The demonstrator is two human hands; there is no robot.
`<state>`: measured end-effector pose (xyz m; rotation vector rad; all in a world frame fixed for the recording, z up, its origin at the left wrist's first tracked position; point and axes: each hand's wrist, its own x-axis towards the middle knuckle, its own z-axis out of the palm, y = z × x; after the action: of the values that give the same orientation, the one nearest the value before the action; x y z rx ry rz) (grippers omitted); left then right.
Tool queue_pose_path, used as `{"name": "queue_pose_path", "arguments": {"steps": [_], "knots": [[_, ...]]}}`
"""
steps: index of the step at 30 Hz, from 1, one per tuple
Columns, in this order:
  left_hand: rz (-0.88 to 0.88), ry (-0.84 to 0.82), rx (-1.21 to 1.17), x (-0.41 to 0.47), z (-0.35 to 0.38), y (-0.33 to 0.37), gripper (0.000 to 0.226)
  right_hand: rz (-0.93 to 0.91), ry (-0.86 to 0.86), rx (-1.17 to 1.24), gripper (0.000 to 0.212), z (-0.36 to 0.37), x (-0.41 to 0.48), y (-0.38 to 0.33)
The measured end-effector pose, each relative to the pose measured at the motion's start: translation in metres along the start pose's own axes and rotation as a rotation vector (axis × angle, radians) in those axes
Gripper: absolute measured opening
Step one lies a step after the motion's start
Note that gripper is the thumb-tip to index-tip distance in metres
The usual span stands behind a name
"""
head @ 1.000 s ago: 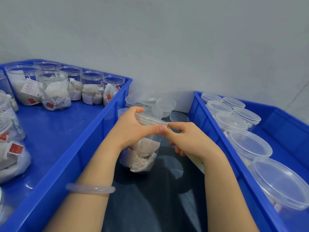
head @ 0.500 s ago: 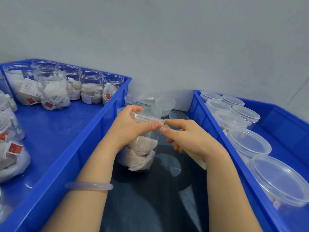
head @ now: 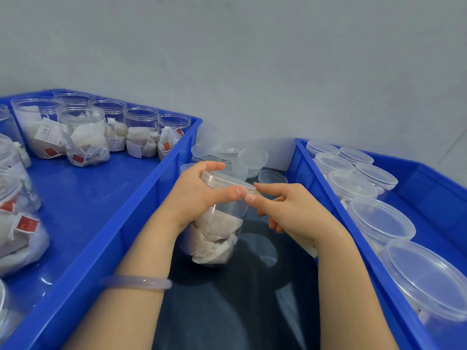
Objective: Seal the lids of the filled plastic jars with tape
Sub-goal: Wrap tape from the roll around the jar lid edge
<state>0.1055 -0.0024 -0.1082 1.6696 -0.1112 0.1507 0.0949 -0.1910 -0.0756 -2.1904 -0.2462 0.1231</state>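
Gripping the jar [head: 214, 223] by its lid [head: 225, 180], the left hand [head: 197, 195] stays put between the two bins [head: 141, 210], thumb on the rim. The right hand [head: 290, 213] pinches the tape [head: 258, 191] end against that rim beside the thumb; it has barely shifted, forefinger now straighter. I judge the strip is only being anchored, wrapping yet to come. Beyond lie loose lids [head: 252, 157], then filled jars [head: 86, 132] far left.

Clear glossy plastic jar [head: 222, 223], white papery sachets [head: 214, 238] inside, glossy blue plastic crates [head: 101, 236], smooth translucent bangle [head: 136, 282]
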Motion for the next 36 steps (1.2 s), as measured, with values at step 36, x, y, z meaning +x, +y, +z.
{"name": "queue_pose_path", "arguments": {"steps": [36], "knots": [[0.02, 0.018, -0.013, 0.002, -0.001, -0.008, 0.104, -0.011, -0.099, -0.068, 0.078, -0.001, -0.002, -0.004]]}}
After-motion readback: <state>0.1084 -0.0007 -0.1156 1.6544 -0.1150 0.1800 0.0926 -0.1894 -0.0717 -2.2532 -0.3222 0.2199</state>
